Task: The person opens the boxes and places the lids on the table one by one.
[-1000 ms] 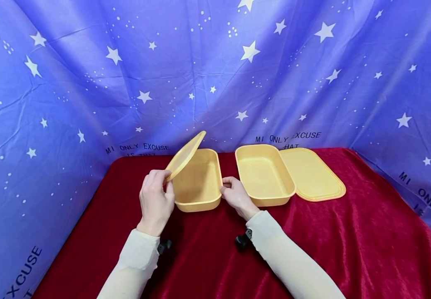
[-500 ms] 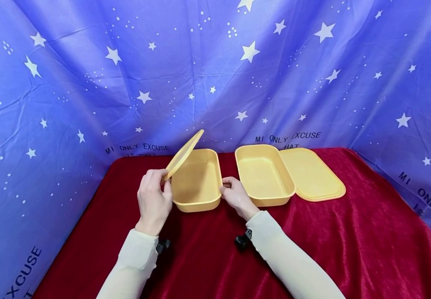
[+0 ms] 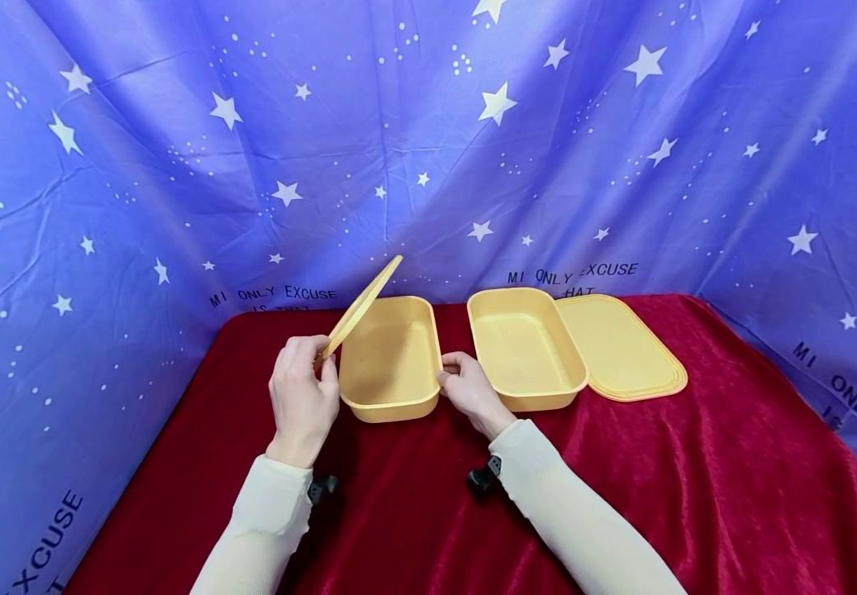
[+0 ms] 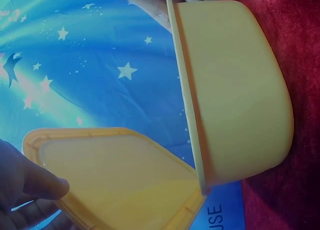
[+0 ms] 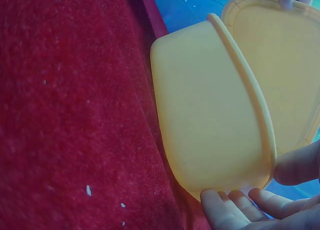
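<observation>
My left hand point(image 3: 303, 401) pinches the near edge of a yellow lid point(image 3: 361, 306), with the thumb on one face in the left wrist view. The lid slants steeply up over the left side of a yellow rectangular food container point(image 3: 396, 411). That container stands upright, its inside bare. My right hand point(image 3: 470, 390) grips the container's right wall; in the right wrist view the thumb point(image 5: 300, 165) is at the rim and the fingers point(image 5: 216, 205) lie against the outer wall.
Beside my right hand stands a second yellow container point(image 3: 540, 402), uncovered. Another yellow lid point(image 3: 625, 347) lies flat to its right, partly behind it. All rest on a dark red velvet cloth point(image 3: 666, 487). A blue star-patterned curtain point(image 3: 428, 124) hangs behind.
My left hand has moved slightly left, and the lid in it has tilted steeper, uncovering more of the left container. My right hand and the other things have stayed in place.
</observation>
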The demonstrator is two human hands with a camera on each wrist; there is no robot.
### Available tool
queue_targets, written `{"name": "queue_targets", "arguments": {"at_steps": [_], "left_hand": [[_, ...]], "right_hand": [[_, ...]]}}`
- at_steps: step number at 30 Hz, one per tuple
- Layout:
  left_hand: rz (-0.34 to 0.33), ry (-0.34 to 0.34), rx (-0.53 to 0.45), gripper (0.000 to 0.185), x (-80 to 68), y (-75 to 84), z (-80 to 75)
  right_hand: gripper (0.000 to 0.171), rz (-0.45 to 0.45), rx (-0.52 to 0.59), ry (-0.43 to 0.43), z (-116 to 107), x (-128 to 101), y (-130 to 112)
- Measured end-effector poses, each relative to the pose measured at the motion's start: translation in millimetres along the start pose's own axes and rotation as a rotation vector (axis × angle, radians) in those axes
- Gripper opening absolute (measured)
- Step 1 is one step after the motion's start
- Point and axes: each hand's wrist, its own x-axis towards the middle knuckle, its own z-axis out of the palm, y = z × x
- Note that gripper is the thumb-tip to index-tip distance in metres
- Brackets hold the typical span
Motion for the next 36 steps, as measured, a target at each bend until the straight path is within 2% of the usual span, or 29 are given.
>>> {"name": "queue_targets", "arguments": {"at_steps": [24,36], "left_hand": [[-0.022,0.025,-0.02,0.018,1.0,-5.6,-1.2],[-0.064,0.018,-0.02,0.016,2.7,-8.2,-5.5]], "right_hand": [[0.032,0.013,-0.004,0.005,-1.0,-2.2,-0.6],[0.031,0.013,-0.008,0.005,-1.3,-1.8,-2.0]]}}
